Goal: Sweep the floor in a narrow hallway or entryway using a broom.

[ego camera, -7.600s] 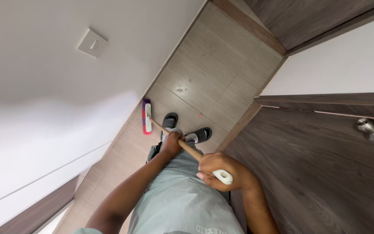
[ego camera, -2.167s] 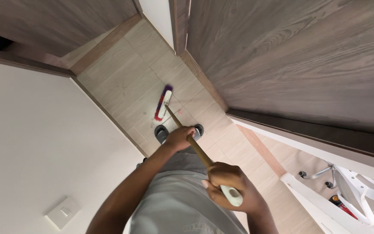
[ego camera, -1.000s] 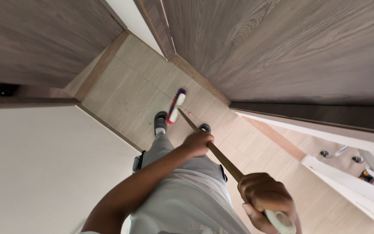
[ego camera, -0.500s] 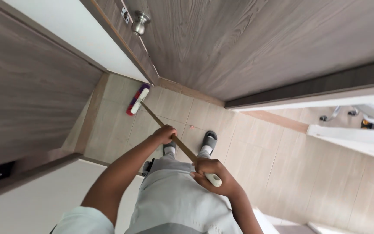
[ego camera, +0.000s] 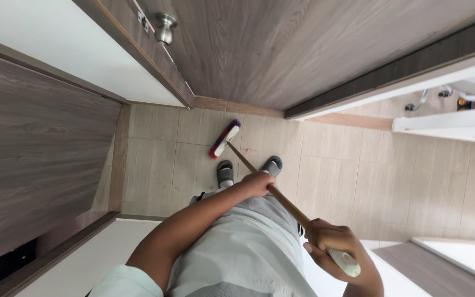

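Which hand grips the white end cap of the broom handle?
The right hand, at the handle's top by the white cap; the left hand grips lower down the wooden shaft.

place: probably home hallway | cues: wood doors [ego camera: 303, 44], doorknob [ego camera: 164, 28], tiled floor [ego camera: 155, 159]

Below me the floor [ego camera: 155, 159] is pale beige tile laid in long rectangles. My two grey slippers [ego camera: 225, 172] stand side by side on it, and a tiny pinkish speck [ego camera: 249, 149] lies just ahead of them. A grey wood-grain door [ego camera: 281, 44] stands open ahead, its round metal knob [ego camera: 164, 28] on the near edge. To my left is another wood-grain panel [ego camera: 34, 159]. Through the doorway on my right I see what may be chair legs [ego camera: 420, 100] beside a white ledge [ego camera: 446, 122]
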